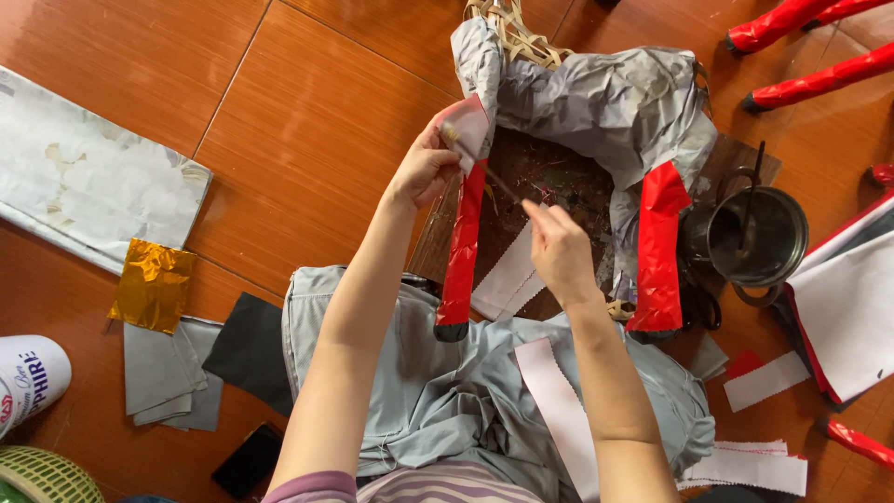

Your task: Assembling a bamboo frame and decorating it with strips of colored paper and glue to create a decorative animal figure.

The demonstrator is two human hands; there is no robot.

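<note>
Nearest the camera, a long white paper strip with a pinked edge (pixel 559 401) is lying across the person's lap, on the pale grey-blue cloth of the trousers (pixel 438 382) — kept within easy reach of either hand. More white paper strips (pixel 754 464) are lying on the floor to the right, and to the left a small stack of grey paper sheets (pixel 166 373) is sitting under a crumpled sheet of gold foil (pixel 152 284), with a black square of paper (pixel 250 349) just beside them.

Farther out, the right hand (pixel 557 247) is pinching a thin dark stick (pixel 507 186) between closed fingertips, its far end angled up toward the left hand, seemingly so the tip can reach the paper held there. The left hand (pixel 424 172) is raised above the floor, its fingers closed on the top of a long tube wrapped in glossy red paper (pixel 463 251); the tube is hanging down from that grip toward the lap, its dark lower end free. A flap of white-and-red paper (pixel 466 126) is folded over the fingers at the top, held open and facing the stick.

Beyond the hands, a figure of crumpled grey paper over a woven cane frame (pixel 605 102) is standing on a dark board (pixel 540 168), with a second red-wrapped leg (pixel 657 247) already hanging on its right side. To the right, a small metal pot with a stick standing in it (pixel 754 237) is sitting near the work — close to the right hand. Farthest right, further red-wrapped rods (pixel 819 79) are lying on the reddish-brown tiled floor (pixel 307 121).
</note>
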